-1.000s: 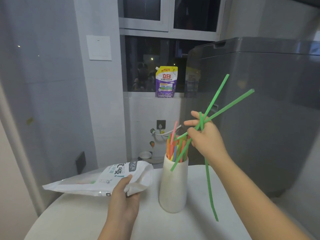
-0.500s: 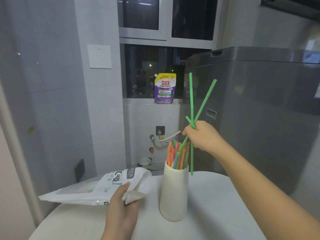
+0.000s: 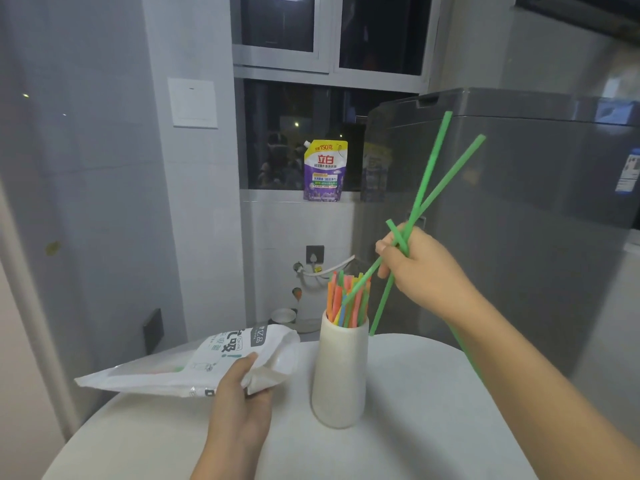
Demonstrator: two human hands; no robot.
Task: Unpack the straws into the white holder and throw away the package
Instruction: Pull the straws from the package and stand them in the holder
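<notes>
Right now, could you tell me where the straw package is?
In the head view the straw package lies at lower left, gripped by the left hand over the table, just left of the white holder.

The holder (image 3: 339, 375) stands on the desk (image 3: 433, 410). Its top is full of straws (image 3: 346, 301). Just left of it, the bag (image 3: 194, 368) and a hand (image 3: 239, 407) block the way. Right of it the desk is bare. Behind it stands a big grey machine (image 3: 536, 202).

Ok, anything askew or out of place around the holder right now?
Yes. The green straws in the right hand are splayed, not bunched. One lower end angles into the white holder; another hangs outside its rim, and a third trails below the forearm.
</notes>
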